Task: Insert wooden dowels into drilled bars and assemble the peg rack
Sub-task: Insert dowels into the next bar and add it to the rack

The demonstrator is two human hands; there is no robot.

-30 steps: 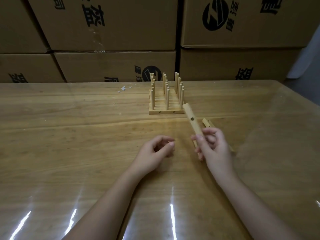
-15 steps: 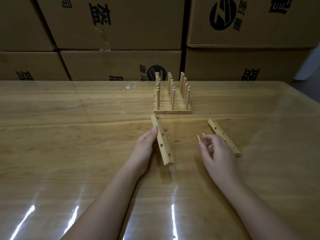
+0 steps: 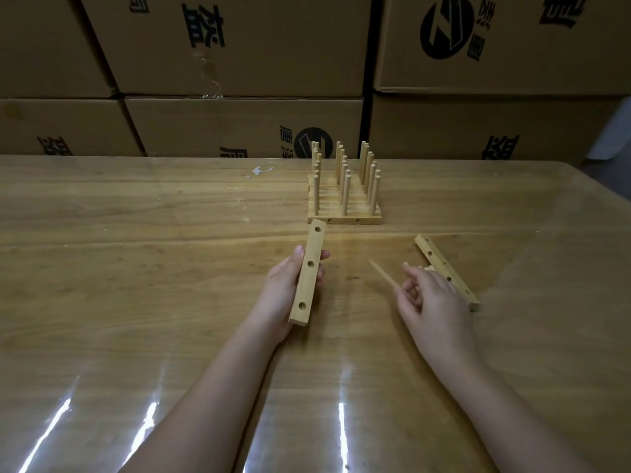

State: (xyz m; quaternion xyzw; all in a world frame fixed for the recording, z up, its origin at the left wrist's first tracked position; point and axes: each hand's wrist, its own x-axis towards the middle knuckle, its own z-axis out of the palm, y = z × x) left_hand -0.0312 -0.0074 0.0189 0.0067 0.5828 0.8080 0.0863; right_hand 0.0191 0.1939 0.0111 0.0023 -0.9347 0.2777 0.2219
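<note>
The right hand (image 3: pixel 433 302) hides part of the second bar (image 3: pixel 444 268), which lies on the tabletop (image 3: pixel 136 285), and the short dowel ends just behind its knuckles are too covered to count. Its curled fingers pinch one thin, blurred dowel (image 3: pixel 384 276). The left hand (image 3: pixel 283 295) grips one drilled bar (image 3: pixel 309 271), with three holes showing. One finished peg rack (image 3: pixel 345 199) stands beyond, three pegs across; its rows overlap and are hard to count. Cardboard boxes (image 3: pixel 239 46) are cut off above
</note>
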